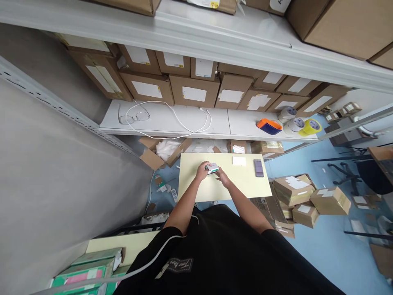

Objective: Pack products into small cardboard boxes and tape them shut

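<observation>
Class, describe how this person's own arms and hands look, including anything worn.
The left hand and right hand are bare, with no gloves visible. The black shirt has short sleeves and a dark patch with pale lettering. A whitish cable crosses the left sleeve.

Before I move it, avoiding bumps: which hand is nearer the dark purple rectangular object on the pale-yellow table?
Right: the right hand is apart, left of the object; the left hand farther left.
</observation>
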`<state>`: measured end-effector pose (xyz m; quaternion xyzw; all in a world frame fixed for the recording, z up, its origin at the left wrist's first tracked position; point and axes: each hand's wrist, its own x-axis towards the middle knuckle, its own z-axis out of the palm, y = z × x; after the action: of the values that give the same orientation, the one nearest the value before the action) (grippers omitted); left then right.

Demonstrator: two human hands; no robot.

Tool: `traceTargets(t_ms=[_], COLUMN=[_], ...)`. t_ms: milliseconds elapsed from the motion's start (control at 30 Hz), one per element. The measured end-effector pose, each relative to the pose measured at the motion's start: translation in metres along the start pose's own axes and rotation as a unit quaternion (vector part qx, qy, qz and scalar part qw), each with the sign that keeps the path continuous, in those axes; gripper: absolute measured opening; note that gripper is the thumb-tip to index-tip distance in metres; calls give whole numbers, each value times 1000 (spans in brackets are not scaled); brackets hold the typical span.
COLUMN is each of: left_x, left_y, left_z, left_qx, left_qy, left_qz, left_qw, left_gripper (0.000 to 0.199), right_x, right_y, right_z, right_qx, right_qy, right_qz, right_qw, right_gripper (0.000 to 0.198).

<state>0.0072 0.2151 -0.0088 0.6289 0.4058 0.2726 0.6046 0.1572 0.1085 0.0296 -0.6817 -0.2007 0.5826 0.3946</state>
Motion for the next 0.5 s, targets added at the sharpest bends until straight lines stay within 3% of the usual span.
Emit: traceTargets(t_ms=[167, 300, 500], left_x=[-14, -20, -20], left_y=[-3, -11, -18], left_z=[-15, -14, -15], left_qx=[66, 46, 50], left_qy=[-107, -88, -83], left_qz=[16, 14, 28], left_qw=[992, 995, 995], left_gripper=[55, 52, 51], right_x=[-6, -3, 4], right_y=[1, 8, 22], right_z=[-4, 6, 18], right_qx=[52, 11, 39], right_qy=[-12, 31, 108], right_qz=[6, -31, -50], right_qw=[999, 999, 992], right_gripper=[50, 50, 55])
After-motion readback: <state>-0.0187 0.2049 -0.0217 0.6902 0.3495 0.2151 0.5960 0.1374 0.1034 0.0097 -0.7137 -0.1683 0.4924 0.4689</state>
